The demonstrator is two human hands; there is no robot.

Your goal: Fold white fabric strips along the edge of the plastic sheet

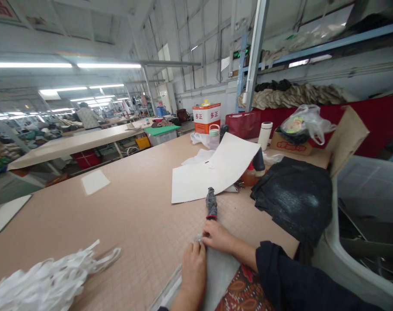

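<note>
My left hand point(194, 264) and my right hand point(218, 236) meet at the near edge of the table, their fingers curled together. A small greyish, shiny bit point(197, 238) shows at their fingertips; its kind is hard to make out. Under my hands lies a grey, smooth sheet or surface point(217, 268). Just beyond my right hand is a grey knitted tube with a red edge point(211, 203), like a glove finger or cuff. Farther off, a curved white sheet of card point(212, 172) rests on the brown tabletop point(144, 194).
White strips point(50, 280) are heaped at the near left. Black material point(293, 198) lies at the right, beside a white bin point(335, 224). A white bottle point(264, 136), an orange-and-white can point(207, 117) and a bagged bundle point(295, 125) stand behind. A person point(88, 116) is far off.
</note>
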